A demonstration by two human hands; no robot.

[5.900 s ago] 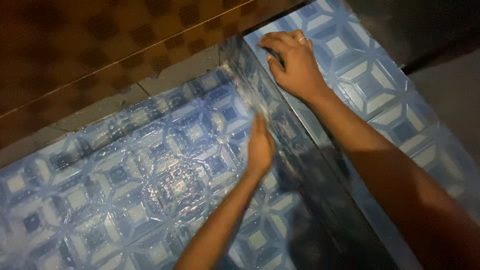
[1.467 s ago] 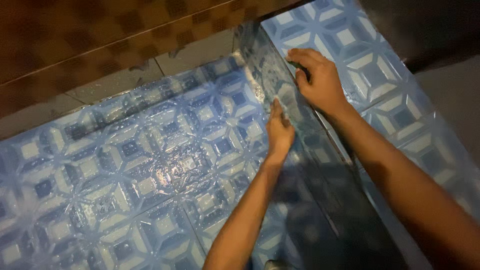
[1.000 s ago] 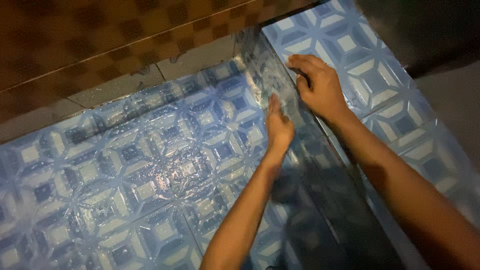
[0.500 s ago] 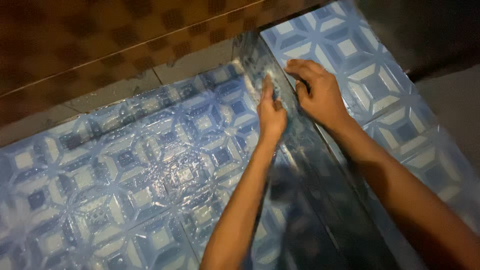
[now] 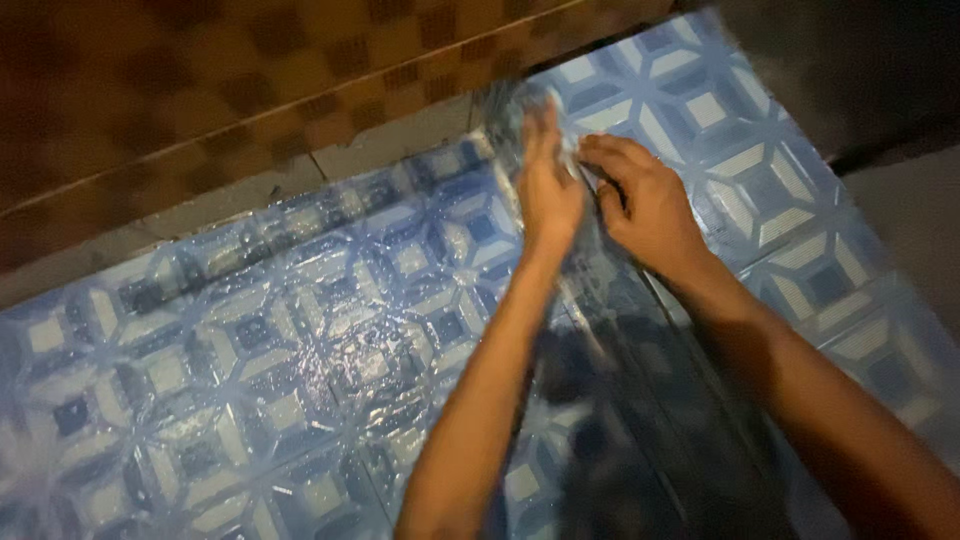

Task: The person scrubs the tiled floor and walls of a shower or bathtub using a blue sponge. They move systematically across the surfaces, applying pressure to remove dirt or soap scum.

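Both hands have slid up the fold: left hand (image 5: 548, 195) flat, right hand (image 5: 645, 205) pinching the blue patterned sheet (image 5: 300, 340).

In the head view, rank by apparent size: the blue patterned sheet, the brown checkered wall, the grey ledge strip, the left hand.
1. blue patterned sheet, fills most of the frame.
2. brown checkered wall, across the top.
3. grey ledge strip and left hand: look alike in area; the hand is nearer the camera, so unranked.

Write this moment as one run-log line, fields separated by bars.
left hand: flat on blue patterned sheet | right hand: pressing sheet at step edge | view: dim
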